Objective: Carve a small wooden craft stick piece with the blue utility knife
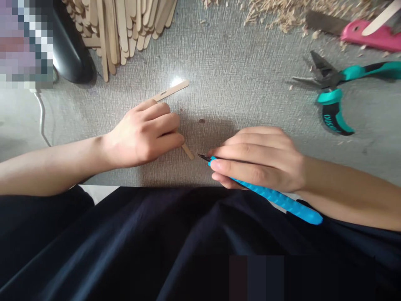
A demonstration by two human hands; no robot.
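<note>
My left hand is closed, with the fingers curled around a short wooden craft stick whose rounded end pokes out by the thumb side. Another craft stick, bearing a small dark mark, sticks out beyond the knuckles; whether it is gripped or lies under the hand I cannot tell. In my right hand is a craft knife with a blue textured handle. Its dark, narrow tip points left, a small gap away from the short stick's end.
A large pile of craft sticks lies at the back left beside a black rounded object and a white cable. Wood shavings, a pink-handled saw and teal-black pliers are at the right. A dark speck lies mid-table.
</note>
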